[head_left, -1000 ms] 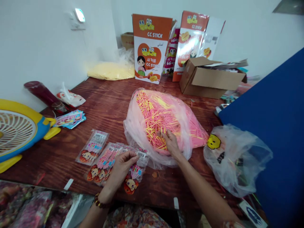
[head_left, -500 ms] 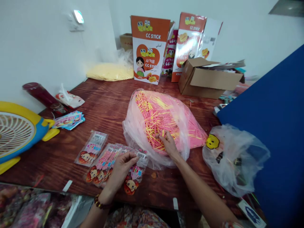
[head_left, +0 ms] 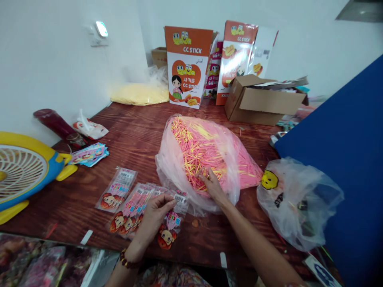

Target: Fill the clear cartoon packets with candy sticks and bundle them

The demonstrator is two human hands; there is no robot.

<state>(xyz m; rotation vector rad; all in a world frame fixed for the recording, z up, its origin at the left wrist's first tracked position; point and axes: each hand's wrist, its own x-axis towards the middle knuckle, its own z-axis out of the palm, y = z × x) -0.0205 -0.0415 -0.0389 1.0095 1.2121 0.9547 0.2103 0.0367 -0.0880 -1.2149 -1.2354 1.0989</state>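
An opened clear plastic bag (head_left: 167, 159) bulges with thin pink and yellow sticks (head_left: 194, 149). My right hand (head_left: 213, 185) reaches into its mouth, with the fingers curled around a few sticks. In front of the bag, my left hand (head_left: 158, 209) pinches the upper edge of a printed clear packet (head_left: 168, 236) bearing a barcode and a red-haired cartoon figure. Beside that hand, several similar packets (head_left: 128, 213) overlap on the table, with pink sticks visible inside some. One more packet (head_left: 116, 189) lies flat to their left.
A yellow-and-blue fan (head_left: 49, 175) stands at the left, near blue-pink packets (head_left: 89, 154), tissues (head_left: 89, 128) and a dark red bottle (head_left: 56, 122). Printed cartons (head_left: 188, 67) and an open cardboard box (head_left: 269, 103) stand behind. A thin plastic bag (head_left: 299, 203) lies right, beside a blue panel (head_left: 344, 159).
The whole view has shifted slightly. My right hand's fingers have curled further in among the sticks; my left hand keeps its pinch at the packet.
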